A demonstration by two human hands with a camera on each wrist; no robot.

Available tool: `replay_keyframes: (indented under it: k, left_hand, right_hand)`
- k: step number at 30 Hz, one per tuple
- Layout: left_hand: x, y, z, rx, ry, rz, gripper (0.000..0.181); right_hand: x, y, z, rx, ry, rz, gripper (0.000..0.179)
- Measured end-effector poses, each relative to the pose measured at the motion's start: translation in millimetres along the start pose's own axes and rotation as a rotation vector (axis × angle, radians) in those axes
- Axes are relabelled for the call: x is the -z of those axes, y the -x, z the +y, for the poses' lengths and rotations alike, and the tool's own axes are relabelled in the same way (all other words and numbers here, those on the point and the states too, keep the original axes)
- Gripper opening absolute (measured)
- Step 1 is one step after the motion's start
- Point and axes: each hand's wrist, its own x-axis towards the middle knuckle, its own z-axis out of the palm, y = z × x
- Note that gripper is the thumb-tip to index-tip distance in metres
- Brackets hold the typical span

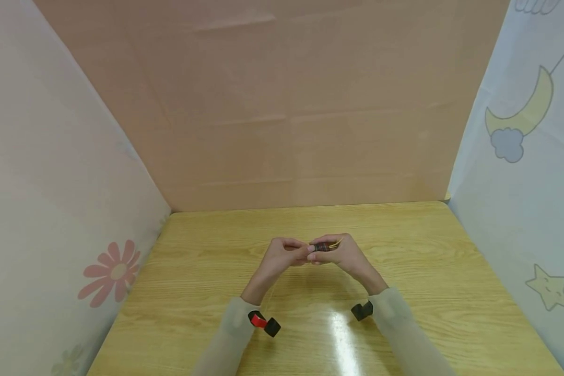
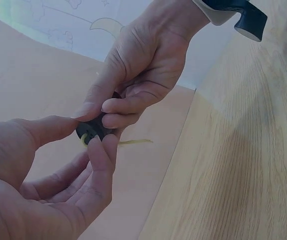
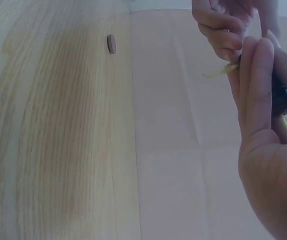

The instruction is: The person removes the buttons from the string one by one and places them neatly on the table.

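A small dark cylinder with a plaid pattern [image 1: 321, 247] is held between both hands over the table. My right hand [image 1: 345, 256] grips its body between thumb and fingers. At the other end, my left hand [image 1: 282, 256] pinches the dark round end [image 2: 89, 132] with thumb and fingertips. A thin yellow cord [image 1: 336, 244] sticks out of the cylinder on the right-hand side. Yellow strands also show at the left fingertips, and a loose cord end [image 3: 217, 72] hangs out beside them in the right wrist view. Fingers hide much of the cylinder.
A small reddish-brown disc [image 3: 111, 44] is on the wood-grain table [image 1: 207, 271] near its far edge. A tan sheet [image 1: 282, 130] rises behind the table, with printed white walls [image 1: 51, 183] at the sides. Both wrists wear dark camera mounts [image 1: 363, 311].
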Motion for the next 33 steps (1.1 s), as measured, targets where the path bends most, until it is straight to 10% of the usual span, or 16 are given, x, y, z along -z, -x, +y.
replay_keyframes:
  k: [33]
  left_hand:
    - [6.5,0.7,-3.5,-0.013,0.067,-0.066,0.034]
  right_hand:
    - [2,0.9,10,0.067,0.007,-0.035,0.037]
